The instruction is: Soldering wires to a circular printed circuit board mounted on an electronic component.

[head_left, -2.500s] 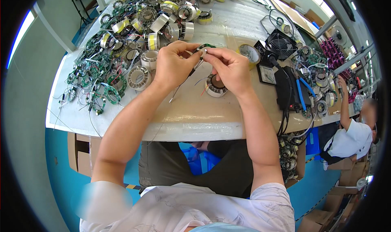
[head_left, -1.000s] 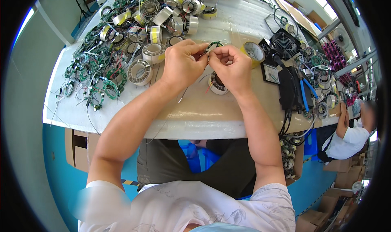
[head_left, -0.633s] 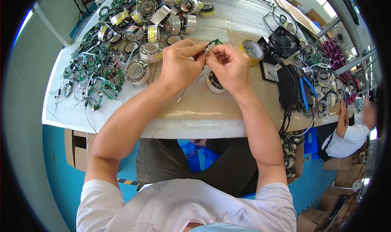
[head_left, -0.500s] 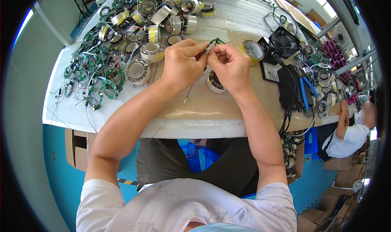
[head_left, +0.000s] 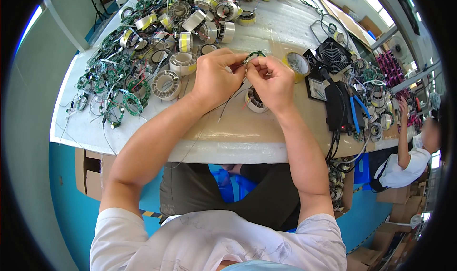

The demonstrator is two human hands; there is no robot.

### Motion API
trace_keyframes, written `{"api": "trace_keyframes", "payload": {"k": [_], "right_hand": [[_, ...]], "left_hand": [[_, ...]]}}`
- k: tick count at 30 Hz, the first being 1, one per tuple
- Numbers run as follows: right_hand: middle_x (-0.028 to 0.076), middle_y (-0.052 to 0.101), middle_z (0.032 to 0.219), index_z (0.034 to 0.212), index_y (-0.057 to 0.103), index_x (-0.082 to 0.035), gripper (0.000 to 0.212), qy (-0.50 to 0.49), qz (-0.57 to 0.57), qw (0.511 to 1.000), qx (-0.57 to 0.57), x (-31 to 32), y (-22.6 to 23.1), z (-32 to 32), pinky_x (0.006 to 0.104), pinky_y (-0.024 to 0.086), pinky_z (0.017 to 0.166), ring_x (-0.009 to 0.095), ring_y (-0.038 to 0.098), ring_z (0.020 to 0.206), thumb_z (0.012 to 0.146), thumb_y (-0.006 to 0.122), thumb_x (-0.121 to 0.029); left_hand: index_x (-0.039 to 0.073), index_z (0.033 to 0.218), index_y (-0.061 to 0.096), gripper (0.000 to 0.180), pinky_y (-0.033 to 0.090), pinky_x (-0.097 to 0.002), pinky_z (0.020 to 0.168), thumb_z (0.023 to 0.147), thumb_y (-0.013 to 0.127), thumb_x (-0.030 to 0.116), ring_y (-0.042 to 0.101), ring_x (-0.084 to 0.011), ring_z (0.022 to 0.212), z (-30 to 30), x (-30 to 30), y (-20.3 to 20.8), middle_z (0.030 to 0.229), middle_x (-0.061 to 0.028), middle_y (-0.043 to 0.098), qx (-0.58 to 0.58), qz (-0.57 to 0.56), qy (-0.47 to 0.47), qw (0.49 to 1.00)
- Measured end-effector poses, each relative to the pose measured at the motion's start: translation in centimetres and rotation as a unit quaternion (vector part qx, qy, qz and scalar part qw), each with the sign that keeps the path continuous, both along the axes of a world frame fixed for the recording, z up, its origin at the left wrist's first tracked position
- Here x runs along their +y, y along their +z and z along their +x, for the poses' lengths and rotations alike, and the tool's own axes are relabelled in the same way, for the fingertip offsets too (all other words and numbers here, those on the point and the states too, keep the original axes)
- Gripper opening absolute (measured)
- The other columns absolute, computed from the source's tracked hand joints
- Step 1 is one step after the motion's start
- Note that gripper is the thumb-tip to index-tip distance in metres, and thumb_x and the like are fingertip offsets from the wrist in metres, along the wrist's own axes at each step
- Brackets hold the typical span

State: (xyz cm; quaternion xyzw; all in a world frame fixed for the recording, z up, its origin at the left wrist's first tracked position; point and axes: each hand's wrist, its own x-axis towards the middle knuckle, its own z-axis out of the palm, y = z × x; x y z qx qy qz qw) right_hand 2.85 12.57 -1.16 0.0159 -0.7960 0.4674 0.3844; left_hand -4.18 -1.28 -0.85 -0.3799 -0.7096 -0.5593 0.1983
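Note:
Over the brown-covered part of the table, my two hands meet at the fingertips. My left hand [head_left: 219, 76] is closed, pinching a small green ring-shaped circuit board [head_left: 257, 54] with wires on it. Close against it, the thumb and forefinger of my right hand [head_left: 275, 84] are pressed together on what looks like a thin wire at the board; the fingers partly cover it. A dark lead [head_left: 225, 108] with a pale tip hangs below my left hand. Just beneath my right hand stands a white wound motor coil ring [head_left: 255, 102], partly hidden.
Coil rings [head_left: 182, 63] and tangled green circuit boards [head_left: 114, 88] pile up at left. To the right are a tape roll [head_left: 296, 65], a black fan [head_left: 332, 54], a black box [head_left: 339, 104] and blue-handled pliers [head_left: 355, 110]. Another person [head_left: 404, 161] sits far right.
My hands stay together at the board, with small finger shifts. The view has shifted slightly. At far right, the other person's arm has risen.

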Motion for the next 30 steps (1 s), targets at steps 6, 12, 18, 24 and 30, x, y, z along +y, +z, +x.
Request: {"api": "trace_keyframes", "payload": {"k": [6,12,18,24,30], "right_hand": [[0.008,0.070,0.082,0.092,0.073,0.000,0.020,0.076,0.147,0.983,-0.085,2.9,3.4,2.5,0.0244,0.041,0.048,0.010,0.053,0.050,0.081,0.079,-0.016],[0.011,0.066,0.092,0.097,0.074,-0.001,0.036,0.094,0.331,0.921,-0.182,1.6,5.2,5.1,0.0355,0.053,0.066,0.023,0.064,0.069,0.074,0.084,-0.028],[0.009,0.065,0.087,0.099,0.077,-0.006,0.024,0.031,0.359,0.923,-0.134,0.4,3.7,4.3,0.0358,0.052,0.069,0.026,0.065,0.074,0.077,0.080,-0.016],[0.008,0.069,0.079,0.093,0.078,-0.005,0.014,0.092,0.260,0.959,-0.071,3.4,3.2,3.4,0.0336,0.053,0.061,0.024,0.066,0.063,0.082,0.075,-0.012],[0.004,0.073,0.078,0.097,0.078,-0.002,0.014,0.097,0.019,0.965,-0.244,3.5,5.0,4.2,0.0234,0.042,0.040,0.009,0.055,0.041,0.092,0.070,-0.012]], "left_hand": [[0.004,0.107,0.076,0.030,0.051,-0.0267,0.062,0.077,0.077,0.005,0.062,-0.0106,0.066,-0.9,-0.2,-0.4,0.080,-0.0050,0.071,-0.079,-0.056,0.019,0.995],[-0.001,0.107,0.074,0.033,0.055,-0.0293,0.067,0.077,0.074,0.010,0.068,-0.0136,0.069,-1.4,-0.4,0.1,0.087,-0.0108,0.075,-0.219,-0.108,-0.017,0.969],[-0.004,0.110,0.073,0.034,0.053,-0.0269,0.063,0.086,0.075,0.021,0.065,-0.0089,0.066,-1.5,-0.5,0.3,0.081,-0.0072,0.072,-0.337,-0.011,-0.091,0.937],[0.000,0.108,0.075,0.025,0.050,-0.0257,0.060,0.092,0.073,0.019,0.064,-0.0094,0.067,-1.1,0.2,0.0,0.086,-0.0065,0.072,-0.232,-0.032,-0.017,0.972],[0.002,0.107,0.075,0.019,0.050,-0.0262,0.060,0.091,0.073,0.012,0.066,-0.0150,0.071,-0.8,-0.3,0.0,0.094,-0.0084,0.073,0.017,-0.017,0.040,0.999]]}}
